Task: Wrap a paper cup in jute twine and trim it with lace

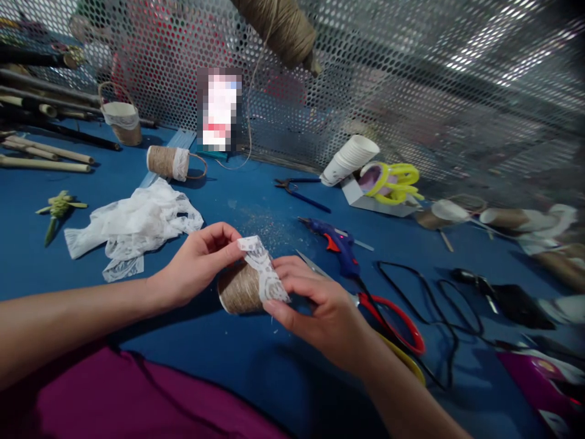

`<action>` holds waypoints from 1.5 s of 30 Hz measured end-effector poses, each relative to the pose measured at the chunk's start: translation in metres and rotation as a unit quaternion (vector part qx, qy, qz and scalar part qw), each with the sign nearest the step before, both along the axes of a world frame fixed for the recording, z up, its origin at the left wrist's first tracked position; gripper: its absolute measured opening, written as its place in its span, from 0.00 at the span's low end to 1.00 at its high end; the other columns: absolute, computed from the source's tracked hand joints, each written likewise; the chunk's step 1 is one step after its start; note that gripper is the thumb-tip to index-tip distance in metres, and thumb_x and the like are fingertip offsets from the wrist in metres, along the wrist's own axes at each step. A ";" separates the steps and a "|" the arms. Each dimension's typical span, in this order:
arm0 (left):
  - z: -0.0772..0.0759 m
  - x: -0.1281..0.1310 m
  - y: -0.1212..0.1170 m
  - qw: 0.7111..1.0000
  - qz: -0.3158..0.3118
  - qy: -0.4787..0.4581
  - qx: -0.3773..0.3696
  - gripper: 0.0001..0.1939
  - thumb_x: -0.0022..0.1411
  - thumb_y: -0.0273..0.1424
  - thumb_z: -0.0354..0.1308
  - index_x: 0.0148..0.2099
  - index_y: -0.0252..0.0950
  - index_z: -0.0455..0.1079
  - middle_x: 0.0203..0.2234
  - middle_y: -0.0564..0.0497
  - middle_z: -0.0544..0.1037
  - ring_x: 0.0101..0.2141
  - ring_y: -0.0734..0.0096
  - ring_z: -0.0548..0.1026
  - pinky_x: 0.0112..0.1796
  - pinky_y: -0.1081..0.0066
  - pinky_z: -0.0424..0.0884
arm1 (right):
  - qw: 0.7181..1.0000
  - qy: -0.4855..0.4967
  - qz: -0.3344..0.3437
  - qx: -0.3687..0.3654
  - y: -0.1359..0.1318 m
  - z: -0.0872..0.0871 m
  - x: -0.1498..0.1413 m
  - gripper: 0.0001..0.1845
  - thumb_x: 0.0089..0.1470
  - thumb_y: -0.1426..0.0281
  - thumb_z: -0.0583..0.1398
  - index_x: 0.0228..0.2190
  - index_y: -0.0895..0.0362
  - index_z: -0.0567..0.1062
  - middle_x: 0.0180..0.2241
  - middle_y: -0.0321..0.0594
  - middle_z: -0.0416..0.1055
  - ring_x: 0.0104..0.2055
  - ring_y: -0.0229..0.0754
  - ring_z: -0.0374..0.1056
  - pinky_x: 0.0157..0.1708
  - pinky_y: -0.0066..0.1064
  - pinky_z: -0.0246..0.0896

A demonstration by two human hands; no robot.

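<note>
Twine-wrapped cup (238,292) lies on its side on blue table (237,204), between your hands. Your left hand (189,268) pinches free end of lace strip (261,262) between closed fingers. Your right hand (320,299) grips lace-covered end of cup, fingers curled round it. Red-handled scissors (414,332) lie beside your right hand. Beyond: lace pile (137,222) left, blue glue gun (340,244) right, then pliers (304,194). Twine spool (286,30) hangs at mesh screen (169,61).
</note>
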State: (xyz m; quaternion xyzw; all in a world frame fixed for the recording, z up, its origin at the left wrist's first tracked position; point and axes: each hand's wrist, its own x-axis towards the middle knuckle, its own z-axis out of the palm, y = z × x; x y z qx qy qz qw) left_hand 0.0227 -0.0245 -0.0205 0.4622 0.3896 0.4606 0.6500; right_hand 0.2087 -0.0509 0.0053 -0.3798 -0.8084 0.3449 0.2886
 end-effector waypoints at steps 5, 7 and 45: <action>-0.001 0.000 0.000 0.999 0.001 0.037 0.009 0.11 0.52 0.35 0.59 0.28 0.33 0.63 0.22 0.57 0.66 0.24 0.80 0.62 0.26 0.76 0.59 | 0.999 -0.008 0.010 0.030 -0.001 0.003 -0.003 0.06 0.49 0.75 0.59 0.23 0.55 0.70 0.26 0.38 0.69 0.40 0.43 0.63 0.42 0.40 0.60; -0.002 -0.001 0.000 0.999 -0.001 0.040 0.006 0.11 0.52 0.35 0.58 0.28 0.34 0.62 0.21 0.57 0.65 0.24 0.80 0.62 0.26 0.77 0.59 | 0.999 -0.007 0.011 0.033 -0.002 0.003 -0.004 0.06 0.49 0.75 0.59 0.22 0.56 0.70 0.26 0.38 0.69 0.41 0.44 0.63 0.42 0.40 0.60; -0.002 -0.002 0.002 0.989 -0.105 0.024 -0.098 0.11 0.52 0.35 0.59 0.33 0.33 0.64 0.25 0.55 0.68 0.25 0.79 0.65 0.25 0.77 0.60 | 0.995 -0.044 0.076 0.053 -0.007 0.007 -0.006 0.08 0.53 0.73 0.57 0.23 0.56 0.69 0.28 0.39 0.69 0.42 0.42 0.61 0.42 0.37 0.60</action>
